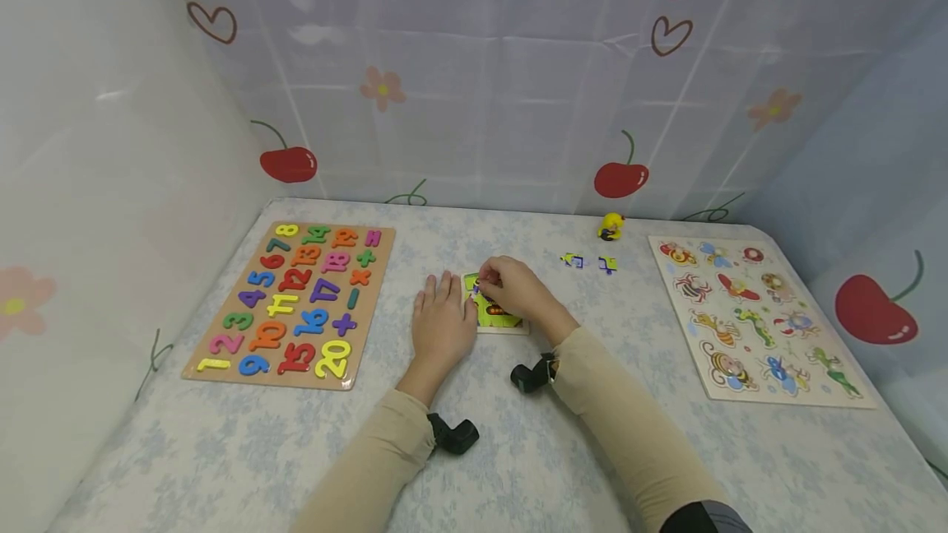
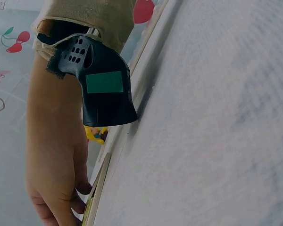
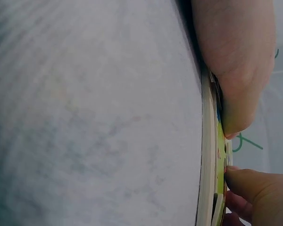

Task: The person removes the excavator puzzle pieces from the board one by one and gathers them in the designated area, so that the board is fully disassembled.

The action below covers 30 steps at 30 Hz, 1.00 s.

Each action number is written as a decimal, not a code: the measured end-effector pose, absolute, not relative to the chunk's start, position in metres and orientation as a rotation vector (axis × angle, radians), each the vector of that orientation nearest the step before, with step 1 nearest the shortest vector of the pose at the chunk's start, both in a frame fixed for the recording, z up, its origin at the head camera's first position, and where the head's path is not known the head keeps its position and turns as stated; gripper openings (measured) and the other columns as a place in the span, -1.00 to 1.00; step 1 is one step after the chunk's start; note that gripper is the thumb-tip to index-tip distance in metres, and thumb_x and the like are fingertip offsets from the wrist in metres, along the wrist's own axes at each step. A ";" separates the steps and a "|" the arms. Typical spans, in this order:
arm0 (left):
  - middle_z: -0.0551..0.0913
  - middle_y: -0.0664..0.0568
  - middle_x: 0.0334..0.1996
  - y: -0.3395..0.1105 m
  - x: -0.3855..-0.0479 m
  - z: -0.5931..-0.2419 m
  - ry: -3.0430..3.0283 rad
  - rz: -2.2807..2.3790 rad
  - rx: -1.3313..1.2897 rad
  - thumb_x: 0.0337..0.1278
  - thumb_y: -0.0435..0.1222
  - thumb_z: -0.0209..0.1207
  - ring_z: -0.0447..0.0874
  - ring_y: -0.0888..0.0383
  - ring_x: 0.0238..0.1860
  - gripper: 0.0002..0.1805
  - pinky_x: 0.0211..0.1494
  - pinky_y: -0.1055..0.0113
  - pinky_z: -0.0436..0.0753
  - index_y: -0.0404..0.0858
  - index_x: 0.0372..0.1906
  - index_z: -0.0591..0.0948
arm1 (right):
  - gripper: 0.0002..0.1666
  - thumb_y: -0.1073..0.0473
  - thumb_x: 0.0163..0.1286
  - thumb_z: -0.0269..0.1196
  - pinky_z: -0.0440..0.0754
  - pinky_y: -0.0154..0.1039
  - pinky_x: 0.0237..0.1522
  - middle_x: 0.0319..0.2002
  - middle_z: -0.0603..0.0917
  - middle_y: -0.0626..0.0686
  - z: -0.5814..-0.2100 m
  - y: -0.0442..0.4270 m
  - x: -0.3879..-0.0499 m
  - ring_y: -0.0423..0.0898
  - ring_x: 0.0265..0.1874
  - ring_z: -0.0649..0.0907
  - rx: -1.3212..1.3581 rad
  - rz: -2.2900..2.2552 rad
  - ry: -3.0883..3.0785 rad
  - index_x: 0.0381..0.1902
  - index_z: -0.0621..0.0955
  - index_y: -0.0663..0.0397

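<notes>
A small green picture puzzle point(image 1: 498, 322) with a pale wooden edge lies mid-table. My left hand point(image 1: 443, 327) lies along its left side, fingers straight, thumb at the puzzle's edge. Over the puzzle, my right hand point(image 1: 511, 286) pinches a small puzzle piece, mostly hidden behind the fingers. In the left wrist view the right hand point(image 2: 56, 174) reaches down to the puzzle, where a pale wooden piece point(image 2: 102, 172) stands tilted. The right wrist view shows the left hand point(image 3: 238, 75) above and the right fingertips point(image 3: 240, 181) against the green surface point(image 3: 220, 162).
Two loose puzzle pieces point(image 1: 572, 260) lie right of the hands, near a yellow toy figure point(image 1: 611, 226). A number board point(image 1: 368, 303) lies on the left and an insect board point(image 1: 689, 327) on the right. Both wrists carry black cameras point(image 1: 455, 436). A printed curtain point(image 1: 489, 105) closes the back.
</notes>
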State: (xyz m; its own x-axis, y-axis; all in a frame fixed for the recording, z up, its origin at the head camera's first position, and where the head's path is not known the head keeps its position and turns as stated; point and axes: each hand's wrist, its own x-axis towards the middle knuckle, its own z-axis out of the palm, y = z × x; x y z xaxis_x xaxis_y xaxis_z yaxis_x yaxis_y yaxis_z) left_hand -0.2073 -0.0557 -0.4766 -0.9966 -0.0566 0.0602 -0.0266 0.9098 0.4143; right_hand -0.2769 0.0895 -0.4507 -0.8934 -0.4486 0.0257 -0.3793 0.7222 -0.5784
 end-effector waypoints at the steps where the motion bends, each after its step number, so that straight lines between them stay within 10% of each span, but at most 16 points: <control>1: 0.13 -0.02 0.57 -0.056 -0.207 -0.477 -3.000 -0.651 0.065 0.51 0.01 -0.19 -0.10 -0.05 0.62 -0.35 0.63 -0.03 -0.05 -0.21 0.54 0.21 | -0.88 0.13 0.46 0.22 0.55 -0.21 -0.22 -0.29 0.60 0.00 -0.450 0.089 -0.277 -0.11 -0.34 0.54 -0.676 -0.902 2.808 -0.13 0.62 0.02; 8: 0.12 -0.02 0.57 -0.057 -0.208 -0.479 -2.999 -0.643 0.059 0.52 0.02 -0.21 -0.11 -0.05 0.62 -0.34 0.63 -0.03 -0.04 -0.21 0.54 0.19 | -0.60 0.06 0.47 0.20 0.48 -0.23 -0.32 -0.31 0.56 0.00 -0.447 0.086 -0.281 -0.10 -0.42 0.49 -0.660 -0.838 2.786 0.22 0.59 -0.04; 18: 0.14 -0.02 0.57 -0.057 -0.208 -0.481 -2.980 -0.661 0.057 0.51 0.03 -0.19 -0.10 -0.06 0.62 -0.34 0.62 -0.04 -0.04 -0.22 0.53 0.22 | -0.65 0.02 0.41 0.29 0.58 -0.10 0.06 -0.04 0.56 0.04 -0.446 0.084 -0.284 -0.05 -0.06 0.56 -0.547 -0.873 2.782 0.07 0.55 0.00; 30: 0.15 -0.04 0.56 -0.056 -0.208 -0.482 -2.971 -0.642 0.058 0.51 0.02 -0.19 -0.08 -0.07 0.61 -0.34 0.62 -0.04 -0.04 -0.23 0.53 0.22 | -0.82 0.09 0.41 0.28 0.53 -0.23 -0.35 -0.13 0.65 0.00 -0.445 0.097 -0.288 -0.07 -0.41 0.54 -0.472 -1.200 2.759 -0.11 0.50 -0.12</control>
